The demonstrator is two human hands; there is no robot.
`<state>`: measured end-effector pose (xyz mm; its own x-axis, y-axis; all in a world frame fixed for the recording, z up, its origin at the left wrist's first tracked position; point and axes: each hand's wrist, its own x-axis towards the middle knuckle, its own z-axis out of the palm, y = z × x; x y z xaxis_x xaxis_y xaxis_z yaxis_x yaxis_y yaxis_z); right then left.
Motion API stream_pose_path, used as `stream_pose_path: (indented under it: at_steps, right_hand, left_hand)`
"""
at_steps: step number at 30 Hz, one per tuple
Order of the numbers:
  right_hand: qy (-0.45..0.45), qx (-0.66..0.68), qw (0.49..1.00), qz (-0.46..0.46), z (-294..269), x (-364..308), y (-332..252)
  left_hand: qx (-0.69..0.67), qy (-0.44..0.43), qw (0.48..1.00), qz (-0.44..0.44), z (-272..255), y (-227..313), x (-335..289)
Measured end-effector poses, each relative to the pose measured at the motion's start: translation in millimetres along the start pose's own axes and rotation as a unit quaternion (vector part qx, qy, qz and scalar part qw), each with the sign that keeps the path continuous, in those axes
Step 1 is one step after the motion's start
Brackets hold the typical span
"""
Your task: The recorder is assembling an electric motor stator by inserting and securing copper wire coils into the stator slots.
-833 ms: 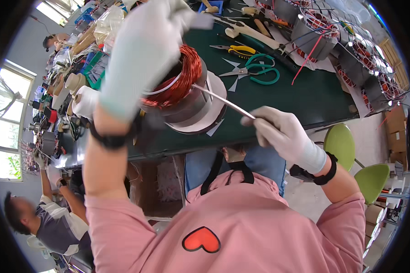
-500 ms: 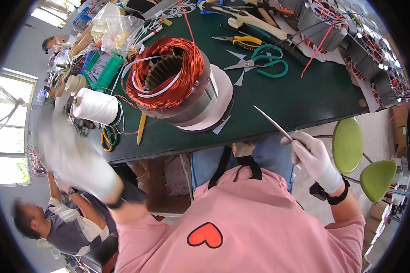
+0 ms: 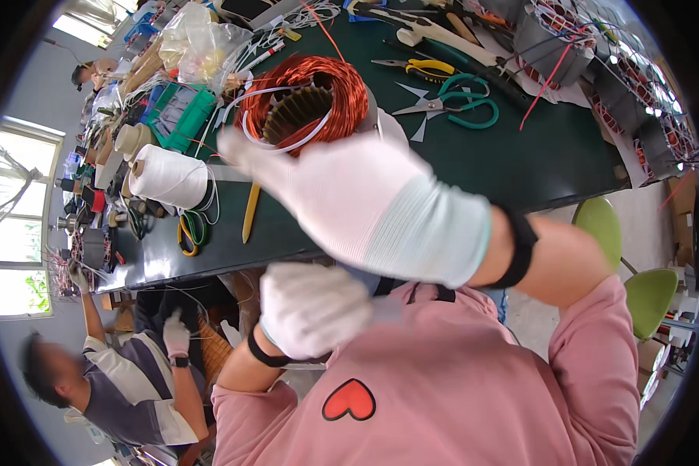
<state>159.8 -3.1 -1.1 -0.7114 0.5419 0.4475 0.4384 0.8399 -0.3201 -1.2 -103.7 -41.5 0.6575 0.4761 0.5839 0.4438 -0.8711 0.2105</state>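
- While your right hand (image 3: pixel 373 206) reaches across toward the copper-wound stator (image 3: pixel 307 105) at 11 o'clock, its gloved fingers are spread and grasp nothing.
- Your left hand (image 3: pixel 312 309) sits curled close to your chest; whether it pinches anything, you cannot tell (blur hides it).
- The stator stands on the green table (image 3: pixel 551 155), its glossy windings ringed by white tubing.
- A loose cotton glove could snag those thin wires and nick their enamel.
- At 9 o'clock lies a white thread spool (image 3: pixel 167 177); at 1 o'clock, green-handled scissors (image 3: pixel 458 105).

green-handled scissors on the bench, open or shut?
Open. The scissors lie flat on the green table with their blades spread apart in a V, handles toward the right.
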Motion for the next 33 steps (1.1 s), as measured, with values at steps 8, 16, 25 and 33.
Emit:
stream_pose_path:
  at_steps: [8,16,25,33]
  right_hand:
    - [0.079,-0.151,0.983,-0.065,-15.8,-34.3,151.9]
    - [-0.032,0.189,0.968,0.160,-73.3,-130.3,30.8]
    - [-0.150,0.013,0.963,0.222,-95.7,-108.1,38.5]
    - [-0.177,-0.015,0.964,0.197,-99.9,-75.7,52.6]
  left_hand:
    - [0.304,0.165,0.933,-0.099,-17.5,-68.7,0.4]
    - [0.201,0.000,0.973,-0.114,-36.4,-89.7,9.2]
    - [0.303,0.048,0.940,-0.150,8.4,-55.6,39.7]
    - [0.274,0.158,0.930,-0.185,38.7,-55.2,54.8]
